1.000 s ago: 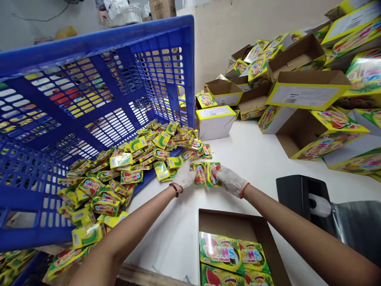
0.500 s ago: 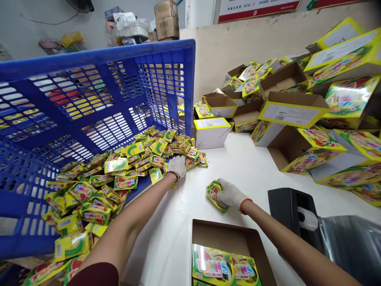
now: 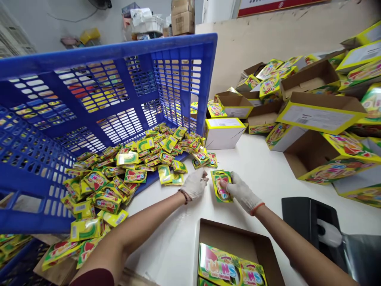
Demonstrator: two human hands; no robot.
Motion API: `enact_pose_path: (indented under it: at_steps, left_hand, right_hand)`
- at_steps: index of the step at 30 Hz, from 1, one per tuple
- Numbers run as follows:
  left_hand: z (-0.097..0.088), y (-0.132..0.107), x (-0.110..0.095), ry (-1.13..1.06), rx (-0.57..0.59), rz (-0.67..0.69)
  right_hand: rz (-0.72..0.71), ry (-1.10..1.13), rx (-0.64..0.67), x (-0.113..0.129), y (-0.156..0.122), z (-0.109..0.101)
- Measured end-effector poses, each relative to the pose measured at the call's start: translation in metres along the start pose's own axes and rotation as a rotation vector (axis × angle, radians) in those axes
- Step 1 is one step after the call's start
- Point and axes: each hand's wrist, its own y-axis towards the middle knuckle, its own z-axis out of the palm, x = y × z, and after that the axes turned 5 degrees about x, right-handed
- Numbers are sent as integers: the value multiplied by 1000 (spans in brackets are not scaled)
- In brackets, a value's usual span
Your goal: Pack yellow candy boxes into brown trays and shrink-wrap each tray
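TWINS boxes (image 3: 220, 194) sit pinched in right hand (image 3: 244, 193), thumb over printed face, likely keeping them stacked; left hand (image 3: 194, 185) half-curled, apparently empty.

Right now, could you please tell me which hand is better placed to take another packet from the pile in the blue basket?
Probably the left hand: it appears empty and is nearer the pile in the blue basket, while the right hand holds packets.
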Motion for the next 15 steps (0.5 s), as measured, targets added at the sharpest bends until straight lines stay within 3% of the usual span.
enact_pose_path:
  at_steps: [4, 8, 11, 13, 15]
  left_hand:
    - [-48, -6, 28, 118, -62, 2]
    - [-74, -1, 50, 69, -64, -70]
    - [-67, 2, 53, -125, -76, -105]
    - [-51, 3, 46, -318, -97, -141]
    - [-27, 2, 34, -546, -103, -164]
  right_hand:
    - [107, -637, -8, 9, -11, -5]
    - [128, -771, 56, 11, -16, 6]
    - [73, -662, 91, 10, -18, 14]
    - [-7, -338, 135, 11, -19, 20]
    - [-79, 133, 208, 14, -17, 25]
